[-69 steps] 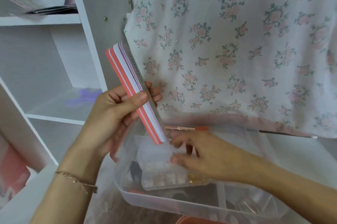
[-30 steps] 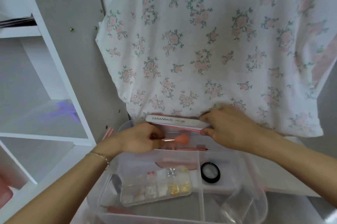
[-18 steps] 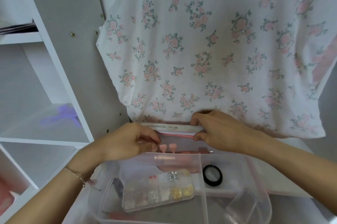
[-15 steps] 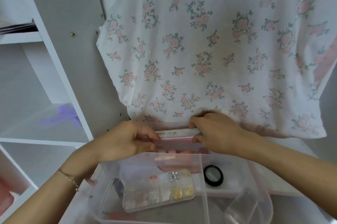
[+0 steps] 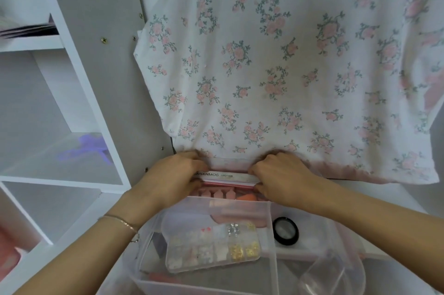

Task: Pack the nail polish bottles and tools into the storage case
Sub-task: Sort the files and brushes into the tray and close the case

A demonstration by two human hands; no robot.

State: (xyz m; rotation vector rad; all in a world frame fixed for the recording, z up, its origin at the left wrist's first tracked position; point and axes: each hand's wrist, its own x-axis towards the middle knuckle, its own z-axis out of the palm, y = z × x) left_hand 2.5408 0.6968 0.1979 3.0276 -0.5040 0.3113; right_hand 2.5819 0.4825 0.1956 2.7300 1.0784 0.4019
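Lower centre: storage case (image 5: 269,268) open, bead organiser (image 5: 212,247) already inside. Mid-frame: my left hand (image 5: 173,178) and right hand (image 5: 282,174) pinch opposite ends of nail files (image 5: 225,177), flat over case's far compartment. Step: seating files. Next, likely: lower level, release. Beyond: floral cloth (image 5: 276,66).

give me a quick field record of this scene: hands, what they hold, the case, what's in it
left hand: grips the left end of the nail files
right hand: grips their right end
nail files: stacked, lying level over the back of the case
storage case: clear plastic, open, divided
front left section: clear bead box
right section: black round tin
back section: pink tools, partly hidden
behind: floral cloth
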